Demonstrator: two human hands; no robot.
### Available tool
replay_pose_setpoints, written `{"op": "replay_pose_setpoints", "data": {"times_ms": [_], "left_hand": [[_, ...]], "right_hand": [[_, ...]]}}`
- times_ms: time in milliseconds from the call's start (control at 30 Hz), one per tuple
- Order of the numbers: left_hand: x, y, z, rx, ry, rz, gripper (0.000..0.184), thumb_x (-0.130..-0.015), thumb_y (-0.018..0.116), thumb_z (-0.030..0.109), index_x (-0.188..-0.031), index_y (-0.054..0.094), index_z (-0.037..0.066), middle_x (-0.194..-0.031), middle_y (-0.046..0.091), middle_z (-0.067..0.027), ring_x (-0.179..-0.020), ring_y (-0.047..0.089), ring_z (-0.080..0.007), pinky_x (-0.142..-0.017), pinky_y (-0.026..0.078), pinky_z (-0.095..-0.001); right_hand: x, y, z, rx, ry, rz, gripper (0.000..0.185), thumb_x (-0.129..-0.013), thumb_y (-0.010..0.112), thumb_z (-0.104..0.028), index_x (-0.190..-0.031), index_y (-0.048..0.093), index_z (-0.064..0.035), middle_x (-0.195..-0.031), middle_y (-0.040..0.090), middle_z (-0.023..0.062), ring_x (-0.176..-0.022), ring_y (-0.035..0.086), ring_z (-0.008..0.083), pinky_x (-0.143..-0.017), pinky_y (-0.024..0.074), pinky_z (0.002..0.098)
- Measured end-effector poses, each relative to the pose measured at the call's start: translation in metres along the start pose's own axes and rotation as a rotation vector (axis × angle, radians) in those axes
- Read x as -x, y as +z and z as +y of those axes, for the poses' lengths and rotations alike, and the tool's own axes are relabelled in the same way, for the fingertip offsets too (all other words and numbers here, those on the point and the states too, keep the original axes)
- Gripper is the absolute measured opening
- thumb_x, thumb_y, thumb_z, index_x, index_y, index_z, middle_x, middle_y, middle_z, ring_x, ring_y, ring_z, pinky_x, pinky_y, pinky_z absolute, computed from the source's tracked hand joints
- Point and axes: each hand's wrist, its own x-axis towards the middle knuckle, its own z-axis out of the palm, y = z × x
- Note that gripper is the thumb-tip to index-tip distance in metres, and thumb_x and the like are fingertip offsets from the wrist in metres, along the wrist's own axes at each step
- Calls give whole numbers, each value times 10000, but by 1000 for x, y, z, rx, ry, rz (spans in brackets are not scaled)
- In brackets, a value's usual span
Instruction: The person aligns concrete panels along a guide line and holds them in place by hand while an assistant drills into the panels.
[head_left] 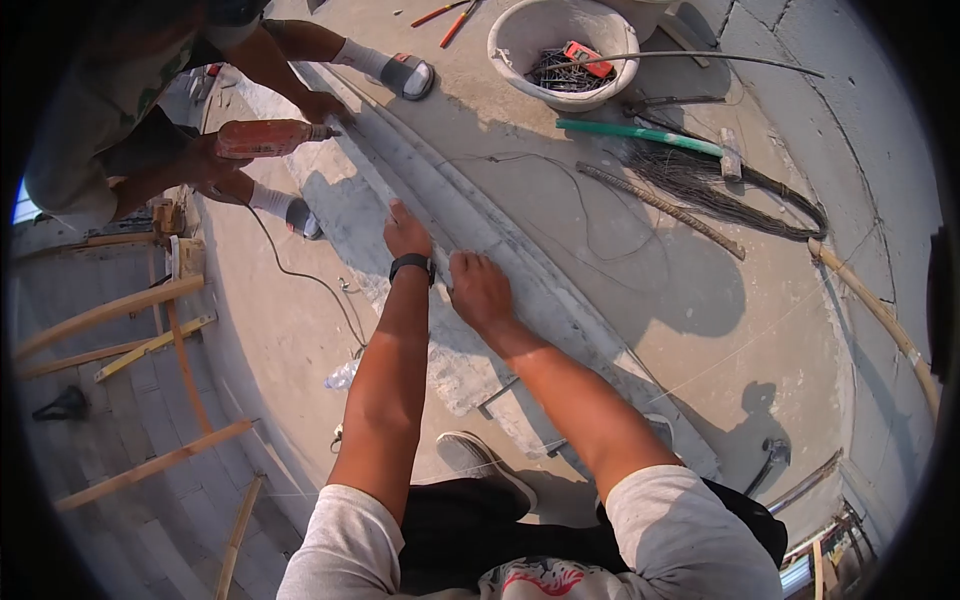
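A long grey, dusty board (pixel 545 320) lies diagonally on the floor, its near end by my feet. My left hand (pixel 408 232), below a black wristband, grips a raised edge strip of it, fingers pointing away from me. Just nearer to me, my right hand (pixel 482 288) curls its fingers over the same edge. The undersides of both hands are hidden. Beyond them, a co-worker's hand rests on the far part of the board. That person's other hand holds a red power drill (pixel 265 139), its bit pointing toward the board.
A bucket (pixel 500 65) of nails stands at the far side. On the right lie a green tube (pixel 640 134), a hammer (pixel 731 155), a wire bundle (pixel 690 190) and a rebar piece (pixel 660 208). The drill's cord (pixel 290 270) crosses the floor. Wooden bars (pixel 110 315) span a lower area left.
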Motion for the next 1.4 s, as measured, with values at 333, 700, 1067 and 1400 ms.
{"op": "replay_pose_setpoints", "data": {"times_ms": [333, 700, 1067, 1400], "left_hand": [[-5, 1, -2, -42, -68, -59, 950, -885, 606, 601, -1260, 474, -262, -1251, 582, -382, -1214, 565, -442, -1041, 410, -424], [7, -3, 8, 113, -41, -65, 926, -902, 615, 573, -1277, 461, -259, -1301, 540, -399, -1239, 540, -457, -1056, 401, -422], [3, -5, 2, -21, -12, -64, 880, -728, 707, 361, -1284, 443, -267, -1264, 559, -410, -1232, 545, -475, -1051, 416, -421], [-1, -4, -6, -88, -5, -25, 809, -738, 704, 355, -1247, 497, -238, -1213, 596, -392, -1181, 575, -477, -1021, 434, -436]], "right_hand": [[18, 5, 26, -170, 8, 90, 610, -661, 834, -203, -1194, 581, -47, -1051, 673, 110, -1014, 616, 297, -879, 459, 426], [16, 1, 20, -28, -20, -37, 687, -716, 812, -262, -1308, 548, -37, -1319, 572, 128, -1210, 520, 290, -1012, 396, 425], [13, 1, 17, 69, 7, -141, 608, -813, 647, -193, -1370, 506, 8, -1345, 528, 133, -1228, 491, 281, -1045, 384, 407], [17, 11, 21, 95, -23, -62, 526, -851, 577, -151, -1346, 523, 18, -1330, 544, 127, -1246, 492, 274, -1036, 387, 404]]}}
